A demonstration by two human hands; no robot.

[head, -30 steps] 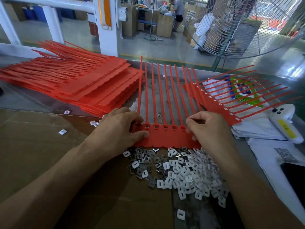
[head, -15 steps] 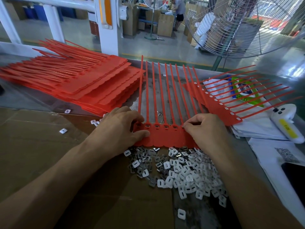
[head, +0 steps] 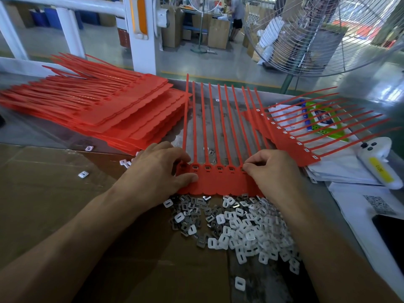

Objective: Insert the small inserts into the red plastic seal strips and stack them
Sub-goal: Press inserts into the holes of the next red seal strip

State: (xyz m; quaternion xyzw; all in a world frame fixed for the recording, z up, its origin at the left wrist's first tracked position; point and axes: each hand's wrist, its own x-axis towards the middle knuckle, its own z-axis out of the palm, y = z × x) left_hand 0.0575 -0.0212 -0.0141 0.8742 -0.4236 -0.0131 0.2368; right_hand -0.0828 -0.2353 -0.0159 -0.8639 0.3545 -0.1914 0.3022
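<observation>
Between both hands | red comb-like seal strip (head: 220,182) flat | left hand (head: 157,171), right hand (head: 273,171) pinching it

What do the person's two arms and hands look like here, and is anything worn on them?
Both forearms are bare as far as the picture shows: no sleeves, gloves, watch or bracelet. No ring shows on the left hand or the right hand. The nails that can be seen are short and unpainted. No marks or bandages are visible.
</observation>
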